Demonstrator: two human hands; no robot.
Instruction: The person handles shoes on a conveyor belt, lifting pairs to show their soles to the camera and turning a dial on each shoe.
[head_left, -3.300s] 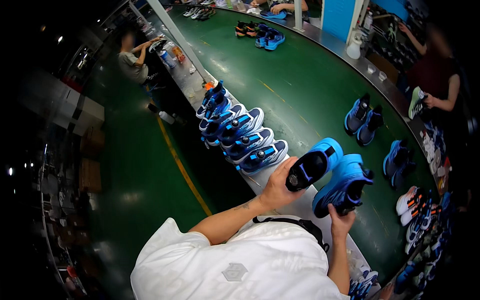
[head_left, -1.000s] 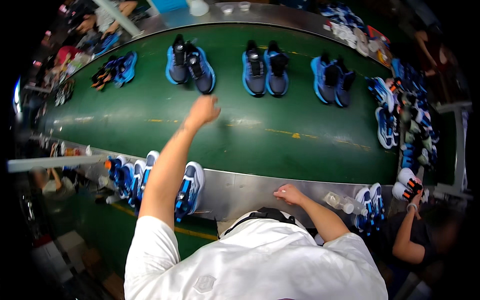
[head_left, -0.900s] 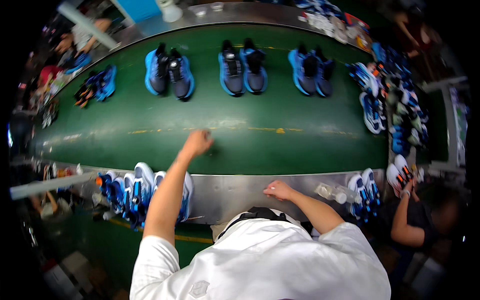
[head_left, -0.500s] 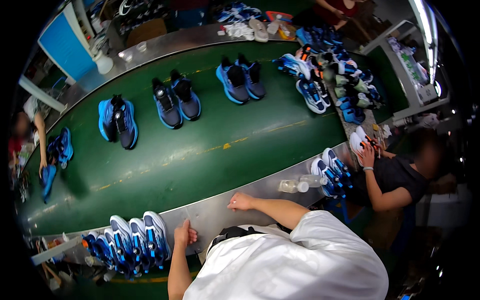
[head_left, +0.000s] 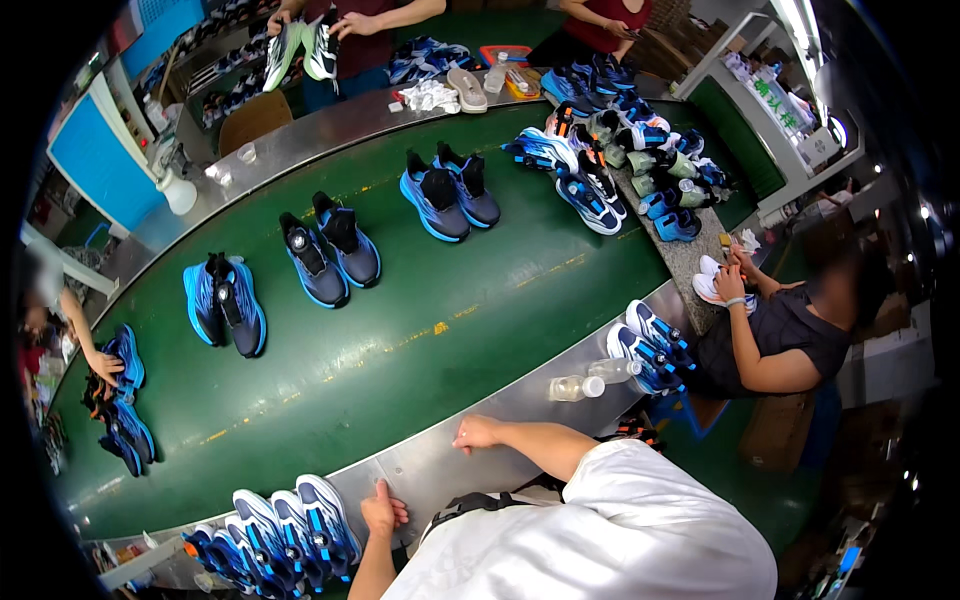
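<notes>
Head view: left hand (head_left: 383, 512) empty, fingers loosely curled, resting on the grey metal ledge (head_left: 450, 470) just beside a row of blue-and-white sneakers (head_left: 285, 530). Right hand (head_left: 476, 433) empty, flat on the ledge at the green conveyor belt (head_left: 400, 330), near two clear plastic bottles (head_left: 592, 378).

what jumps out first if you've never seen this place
The wide green conveyor belt curving across the middle, carrying spaced pairs of blue and black sneakers. Nearer, a tight row of blue and white sneakers stands on the steel ledge beside the left hand; the right hand rests empty on that ledge.
</notes>
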